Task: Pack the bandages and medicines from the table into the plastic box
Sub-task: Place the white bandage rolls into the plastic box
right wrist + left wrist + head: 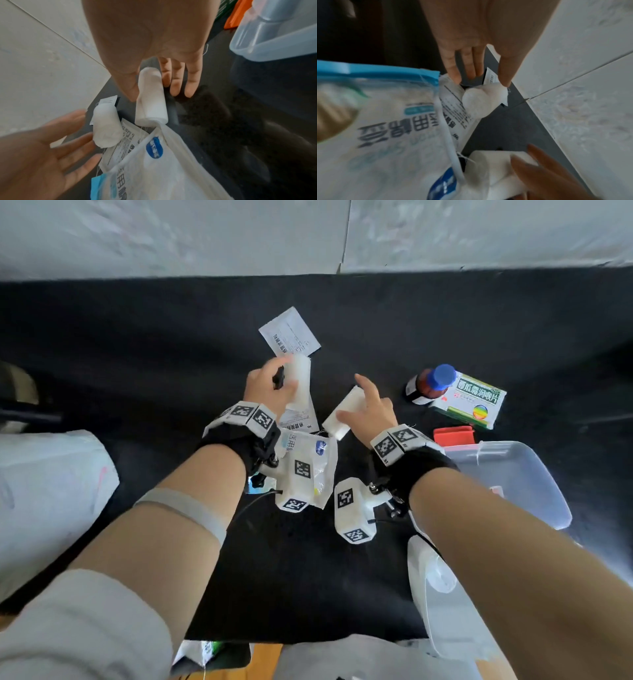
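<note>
Two white bandage rolls lie mid-table on black cloth. My left hand (274, 383) reaches the far roll (300, 380) with straight fingers; its thumb tip (505, 82) touches the roll's end (479, 100). My right hand (368, 409) holds the near roll (342, 416) between thumb (130, 88) and fingers (175, 83), index finger lifted. The clear plastic box (534, 474) stands at the right, beside my right wrist. A brown bottle with a blue cap (433, 383) and a green medicine box (471, 402) sit behind it.
A bag of cotton with a blue strip (310, 467) lies under my wrists, partly over a printed white packet (298, 417). Another white packet (289, 332) lies farther back. A red packet (452, 434) sits against the plastic box. A white wall borders the table's far edge.
</note>
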The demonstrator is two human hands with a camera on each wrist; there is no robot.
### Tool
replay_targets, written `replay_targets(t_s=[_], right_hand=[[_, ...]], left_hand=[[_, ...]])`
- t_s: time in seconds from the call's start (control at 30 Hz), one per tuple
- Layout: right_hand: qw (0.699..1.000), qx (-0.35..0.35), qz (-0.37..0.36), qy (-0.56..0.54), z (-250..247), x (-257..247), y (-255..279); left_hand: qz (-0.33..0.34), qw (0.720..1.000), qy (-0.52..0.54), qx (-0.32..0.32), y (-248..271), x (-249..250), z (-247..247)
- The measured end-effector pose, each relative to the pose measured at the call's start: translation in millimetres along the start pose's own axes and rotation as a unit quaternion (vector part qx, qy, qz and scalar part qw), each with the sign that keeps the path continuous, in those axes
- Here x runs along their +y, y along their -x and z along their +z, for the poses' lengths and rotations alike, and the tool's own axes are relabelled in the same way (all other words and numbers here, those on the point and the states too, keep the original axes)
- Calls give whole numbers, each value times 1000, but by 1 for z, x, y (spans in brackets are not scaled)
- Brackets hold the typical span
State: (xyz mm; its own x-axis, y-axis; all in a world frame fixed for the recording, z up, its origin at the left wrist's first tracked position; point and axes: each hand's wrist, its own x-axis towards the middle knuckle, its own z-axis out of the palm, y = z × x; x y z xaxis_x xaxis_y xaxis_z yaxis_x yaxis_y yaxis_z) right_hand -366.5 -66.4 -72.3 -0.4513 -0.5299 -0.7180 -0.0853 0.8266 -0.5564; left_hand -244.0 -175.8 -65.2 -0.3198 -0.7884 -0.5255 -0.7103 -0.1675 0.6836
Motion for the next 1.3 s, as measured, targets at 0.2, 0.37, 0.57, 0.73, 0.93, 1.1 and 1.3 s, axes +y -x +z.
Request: replay_targets(t_s=[0.2, 0.37, 0.57, 0.73, 0.93, 1.1, 1.3], right_hand=[[1000, 7, 0, 3, 6, 0, -15], [1000, -1, 1, -22, 1, 1, -15], [962, -110, 95, -231, -29, 7, 11], [946, -90, 48, -308, -67, 19, 59], [940, -57, 30, -334, -99, 59, 118], [952, -68, 19, -296, -125, 108, 156], [960, -55, 30, -272, -142, 168, 178]], left_hand=[[3, 993, -81, -80, -19, 10, 14], [-29, 998, -27, -50, -12, 23, 18], [-92, 990, 103, -32, 18, 28, 6], [-96, 966, 230, -66, 60, 37, 7], [-56, 953, 276, -114, 138, 53, 38], [-55, 951, 272, -137, 192, 50, 79], [-58, 959, 231, -151, 233, 34, 125]])
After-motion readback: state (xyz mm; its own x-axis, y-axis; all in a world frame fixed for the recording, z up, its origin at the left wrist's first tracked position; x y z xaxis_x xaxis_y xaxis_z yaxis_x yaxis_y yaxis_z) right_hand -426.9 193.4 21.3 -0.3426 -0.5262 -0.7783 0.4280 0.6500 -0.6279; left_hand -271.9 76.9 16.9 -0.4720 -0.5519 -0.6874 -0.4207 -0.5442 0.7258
